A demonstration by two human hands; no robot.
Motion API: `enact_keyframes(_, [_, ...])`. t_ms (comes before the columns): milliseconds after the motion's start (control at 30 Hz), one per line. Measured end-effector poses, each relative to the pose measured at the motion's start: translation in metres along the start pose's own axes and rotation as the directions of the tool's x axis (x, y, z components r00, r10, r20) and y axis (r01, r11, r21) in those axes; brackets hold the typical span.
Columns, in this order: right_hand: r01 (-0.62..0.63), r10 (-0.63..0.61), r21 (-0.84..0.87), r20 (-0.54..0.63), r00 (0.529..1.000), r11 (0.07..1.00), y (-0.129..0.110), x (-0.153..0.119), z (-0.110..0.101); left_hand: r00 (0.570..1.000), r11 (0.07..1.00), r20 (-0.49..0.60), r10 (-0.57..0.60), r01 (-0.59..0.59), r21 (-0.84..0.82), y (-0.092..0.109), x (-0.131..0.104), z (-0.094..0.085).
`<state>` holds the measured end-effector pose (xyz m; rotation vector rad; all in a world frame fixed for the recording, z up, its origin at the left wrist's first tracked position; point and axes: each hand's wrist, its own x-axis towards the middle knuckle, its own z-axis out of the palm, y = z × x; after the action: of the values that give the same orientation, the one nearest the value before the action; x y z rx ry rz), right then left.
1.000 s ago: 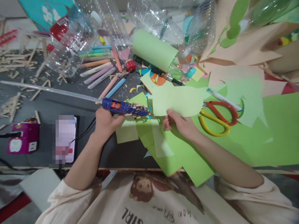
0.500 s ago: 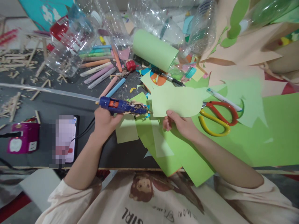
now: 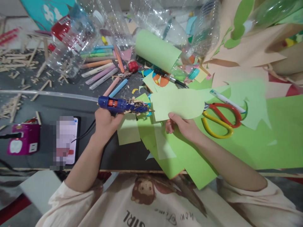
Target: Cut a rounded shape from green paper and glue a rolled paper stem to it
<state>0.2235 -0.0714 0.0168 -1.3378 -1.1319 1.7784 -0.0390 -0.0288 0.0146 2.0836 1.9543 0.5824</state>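
My left hand point(image 3: 107, 123) is wrapped round a blue hot glue gun point(image 3: 118, 105), its front crusted with wood bits. A long clear glue stick point(image 3: 52, 94) sticks out of its back to the left. The nozzle points right, at the left edge of a pale green paper piece point(image 3: 178, 102) with a rounded right end. My right hand point(image 3: 178, 124) pinches that paper at its lower edge, thumb on top and fingers beneath. Whether the nozzle touches the paper I cannot tell. Scissors point(image 3: 222, 118) with red and yellow handles lie just right of the paper, their blades mostly hidden.
Green paper sheets point(image 3: 265, 148) spread under and right of my hands. Behind stand clear plastic bottles point(image 3: 163, 19), a green paper-wrapped bottle point(image 3: 157, 50) and several markers point(image 3: 101, 74). To the left lie a phone point(image 3: 71, 140), a purple box point(image 3: 23, 138) and wood sticks point(image 3: 14, 107).
The glue gun has shifted slightly left and up, and its glue stick sits lower at the far left. The pale green paper has tilted a little, its left end reaching further left.
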Motion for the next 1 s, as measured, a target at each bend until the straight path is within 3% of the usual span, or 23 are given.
enact_keyframes(433, [0.008,-0.008,-0.011,0.021,1.000,1.000,-0.0001,-0.0005,-0.0013,0.996,0.997,-0.052,-0.072,0.072,0.000,0.0047,0.0033,-0.0007])
enact_keyframes(733, [0.025,-0.024,-0.042,0.026,0.999,0.999,0.0020,-0.0010,-0.0023,0.998,0.999,-0.042,-0.049,0.049,0.018,0.0008,0.0029,-0.0023])
enact_keyframes(1000, [0.029,-0.027,-0.051,0.038,0.999,0.998,0.0046,-0.0011,-0.0025,0.995,0.998,-0.096,-0.037,0.041,0.038,-0.0027,0.0051,-0.0015])
